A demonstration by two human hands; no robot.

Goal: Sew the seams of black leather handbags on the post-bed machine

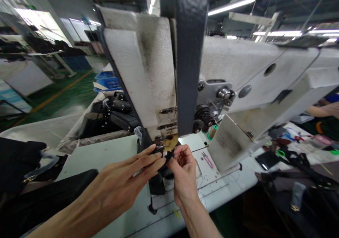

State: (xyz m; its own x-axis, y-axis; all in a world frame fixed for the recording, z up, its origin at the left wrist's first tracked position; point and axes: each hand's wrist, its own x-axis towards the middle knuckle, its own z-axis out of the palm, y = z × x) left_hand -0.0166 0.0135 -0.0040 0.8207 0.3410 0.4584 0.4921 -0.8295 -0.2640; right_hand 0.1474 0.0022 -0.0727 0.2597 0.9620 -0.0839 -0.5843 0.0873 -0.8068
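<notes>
Pinching a small black piece (pixel 166 157) between them, the two hands meet just under the needle area of the sewing machine (pixel 238 75): the left hand (pixel 127 176) lies flat with long fingers stretched forward, its fingertips pressing the piece from the left, and the right hand (pixel 182 170) has a narrow grip, thumb and forefinger closed on the same piece from the right. The piece is dark and looks like leather or a stiff strap, but it is too small and too much in shadow to be sure. It sits at the foot of the machine, so I judge it is being positioned and the stitching on it is not visibly done; no finished seam can be seen. Just above it hangs a yellowish, fuzzy lump (pixel 169 142), perhaps foam or a rag. The machine body is white with a rough, grainy paint, dirty in places, and it has dark round tension discs (pixel 203 115) and shiny metal screws. On the pale, smooth tabletop (pixel 113 153) lie small pink thread snips (pixel 207 159) to the right, and black straps and bag parts (pixel 299 167) further right. Black bags (pixel 116 116) with metal fittings are piled behind on the left.
</notes>
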